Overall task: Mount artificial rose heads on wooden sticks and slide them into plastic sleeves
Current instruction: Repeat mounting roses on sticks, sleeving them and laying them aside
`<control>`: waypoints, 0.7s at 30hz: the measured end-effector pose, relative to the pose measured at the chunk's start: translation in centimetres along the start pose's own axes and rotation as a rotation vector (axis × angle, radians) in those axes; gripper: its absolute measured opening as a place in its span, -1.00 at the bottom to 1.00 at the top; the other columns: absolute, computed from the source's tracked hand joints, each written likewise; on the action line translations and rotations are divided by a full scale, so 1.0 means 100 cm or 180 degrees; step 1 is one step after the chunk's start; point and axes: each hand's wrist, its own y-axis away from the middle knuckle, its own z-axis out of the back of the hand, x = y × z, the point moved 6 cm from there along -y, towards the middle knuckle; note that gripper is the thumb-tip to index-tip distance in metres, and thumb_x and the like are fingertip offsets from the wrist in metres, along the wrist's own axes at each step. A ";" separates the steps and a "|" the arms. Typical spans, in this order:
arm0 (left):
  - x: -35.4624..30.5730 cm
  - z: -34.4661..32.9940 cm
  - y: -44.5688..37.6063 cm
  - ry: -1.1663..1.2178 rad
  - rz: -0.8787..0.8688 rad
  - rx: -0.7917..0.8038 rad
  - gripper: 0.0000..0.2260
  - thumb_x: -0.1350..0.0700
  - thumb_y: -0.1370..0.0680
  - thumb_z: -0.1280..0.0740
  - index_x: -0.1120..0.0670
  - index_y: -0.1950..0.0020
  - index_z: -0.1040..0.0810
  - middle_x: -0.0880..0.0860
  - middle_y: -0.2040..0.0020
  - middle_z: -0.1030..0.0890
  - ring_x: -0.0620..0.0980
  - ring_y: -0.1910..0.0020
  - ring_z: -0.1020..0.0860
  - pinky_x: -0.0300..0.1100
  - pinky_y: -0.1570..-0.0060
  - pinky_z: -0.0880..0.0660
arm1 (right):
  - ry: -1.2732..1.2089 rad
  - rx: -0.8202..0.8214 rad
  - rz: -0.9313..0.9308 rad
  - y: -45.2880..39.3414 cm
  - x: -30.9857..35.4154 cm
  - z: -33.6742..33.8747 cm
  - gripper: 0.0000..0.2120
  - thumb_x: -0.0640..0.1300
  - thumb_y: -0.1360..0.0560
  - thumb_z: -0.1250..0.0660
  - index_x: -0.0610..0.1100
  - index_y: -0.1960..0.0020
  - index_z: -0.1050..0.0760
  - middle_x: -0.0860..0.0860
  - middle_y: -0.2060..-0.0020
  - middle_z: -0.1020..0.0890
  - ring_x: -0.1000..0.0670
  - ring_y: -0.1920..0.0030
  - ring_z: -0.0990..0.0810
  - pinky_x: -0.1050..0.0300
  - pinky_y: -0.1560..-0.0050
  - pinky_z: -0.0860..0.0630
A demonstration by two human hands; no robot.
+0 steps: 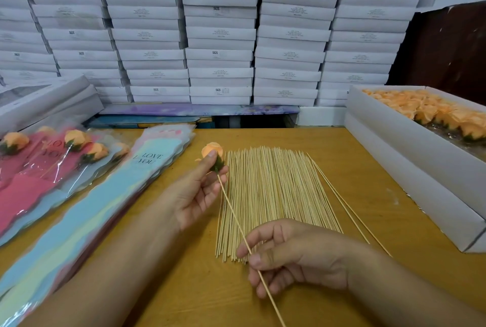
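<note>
Nearest the camera, the right hand (294, 255) pinches the lower part of a wooden stick (238, 224) between thumb and curled fingers. The stick's free end runs past the hand toward the bottom edge of the view. From the right hand the stick slants up and to the left, crossing above the near corner of the stick pile.

The left hand (197, 192) holds the upper end of the same stick. Its thumb and fingers are curled around the green base of an orange rose head (212, 150), with the thumb tip pressed against the petals. The rose head sits at the top of the stick, just above the left hand's fingertips. Whether the stick tip is fully seated in the base cannot be determined.

Both hands are above a wooden table (368, 195). A flat pile of bare sticks (276, 195) lies on the table between and behind the hands, with two loose sticks just to its right.

To the left lies a stack of plastic sleeves (86, 211) printed "LOVE YOU". Further left are finished roses (76, 140) already in pink sleeves.

At the right edge stands a white box (394, 142) filled with orange rose heads.

Stacked white boxes (218, 37) fill the background behind the table.
</note>
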 end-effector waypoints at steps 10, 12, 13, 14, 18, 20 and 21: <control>-0.001 0.004 -0.004 0.0144 -0.0022 0.0026 -0.66 0.04 -0.36 -0.49 0.22 -0.03 -0.62 0.14 0.19 -0.72 -0.12 0.39 -0.67 -0.35 0.49 -0.56 | -0.0005 -0.0401 0.0263 0.001 0.008 0.007 -0.75 -0.30 -0.53 -0.42 -0.19 -0.20 -0.56 -0.13 0.18 -0.68 -0.03 0.28 -0.67 0.20 0.33 -0.61; 0.009 -0.003 -0.002 0.0079 0.0107 0.0153 -0.62 0.04 -0.36 -0.50 0.24 -0.06 -0.60 0.16 0.16 -0.72 -0.10 0.36 -0.67 -0.34 0.47 -0.57 | -0.0062 -0.0593 0.0357 -0.001 0.010 0.010 -0.72 -0.28 -0.54 -0.41 -0.19 -0.24 -0.53 -0.13 0.17 -0.68 -0.02 0.29 -0.66 0.21 0.37 -0.60; 0.014 -0.007 -0.001 0.0061 0.0161 0.0210 -0.61 0.04 -0.36 -0.50 0.25 -0.07 -0.59 0.17 0.14 -0.72 -0.09 0.35 -0.68 -0.34 0.46 -0.58 | -0.0084 -0.0674 0.0395 -0.002 0.011 0.012 -0.71 -0.27 -0.54 -0.41 -0.19 -0.26 -0.53 -0.13 0.16 -0.68 -0.02 0.29 -0.66 0.21 0.39 -0.60; 0.020 -0.011 0.000 0.0039 0.0203 0.0261 -0.61 0.05 -0.37 -0.50 0.25 -0.08 -0.59 0.18 0.12 -0.72 -0.09 0.35 -0.68 -0.34 0.46 -0.58 | -0.0110 -0.0739 0.0425 -0.001 0.012 0.013 -0.69 -0.27 -0.54 -0.41 -0.19 -0.27 -0.52 -0.14 0.15 -0.68 -0.02 0.29 -0.66 0.22 0.40 -0.60; 0.032 -0.022 0.004 -0.0124 0.0258 0.0353 -0.64 0.02 -0.38 -0.50 0.25 -0.04 -0.63 0.20 0.08 -0.72 -0.10 0.37 -0.64 -0.34 0.42 -0.59 | -0.0230 -0.0793 0.0460 0.001 0.013 0.017 -0.66 -0.30 -0.52 -0.42 -0.19 -0.28 -0.50 -0.13 0.17 -0.68 -0.04 0.30 -0.67 0.20 0.44 -0.61; 0.031 -0.024 0.005 -0.0128 0.0242 0.0379 -0.63 0.00 -0.38 -0.50 0.23 -0.05 -0.63 0.19 0.05 -0.72 -0.10 0.35 -0.65 -0.33 0.41 -0.60 | -0.0249 -0.0778 0.0453 0.001 0.012 0.017 -0.67 -0.31 -0.51 -0.42 -0.19 -0.26 -0.51 -0.13 0.18 -0.68 -0.05 0.30 -0.68 0.18 0.44 -0.62; 0.030 -0.025 0.007 -0.0115 0.0228 0.0416 -0.61 -0.01 -0.37 -0.50 0.22 -0.08 -0.62 0.19 0.02 -0.72 -0.09 0.34 -0.66 -0.32 0.40 -0.61 | -0.0254 -0.0773 0.0457 0.000 0.012 0.018 -0.67 -0.32 -0.51 -0.42 -0.19 -0.26 -0.51 -0.13 0.18 -0.68 -0.06 0.30 -0.68 0.17 0.44 -0.62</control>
